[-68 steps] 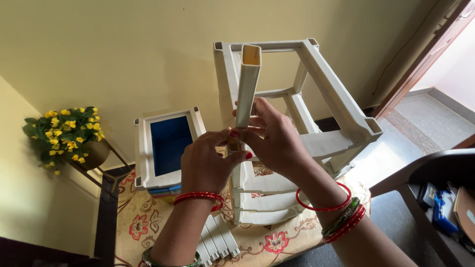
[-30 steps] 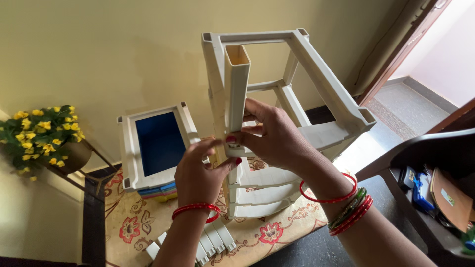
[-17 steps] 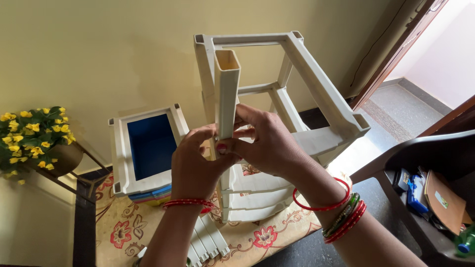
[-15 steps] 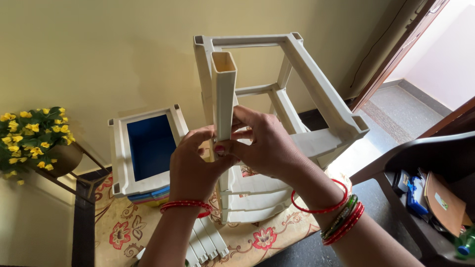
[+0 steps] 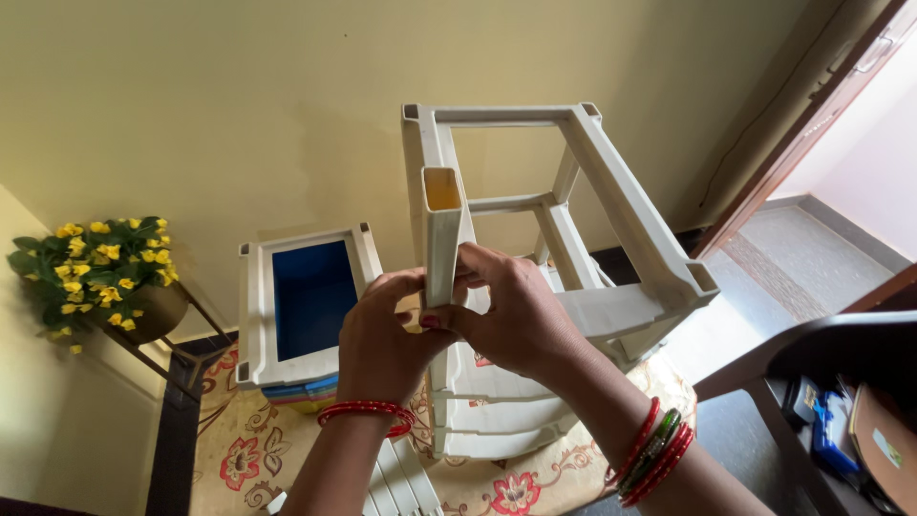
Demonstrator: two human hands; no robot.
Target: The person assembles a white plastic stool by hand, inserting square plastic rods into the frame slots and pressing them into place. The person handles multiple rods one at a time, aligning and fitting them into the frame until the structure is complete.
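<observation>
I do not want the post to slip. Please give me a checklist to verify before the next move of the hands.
1. Both hands grip the post: ok. Left hand and right hand wrap the hollow post.
2. Post upright: ok, it stands close to vertical.
3. Post's lower end seated: cannot tell, the hands hide it.
4. Frame upright: ok.
5. Floor near the frame free: not ok, loose slats lie on the mat, and a blue-bottomed drawer unit stands close.
</observation>
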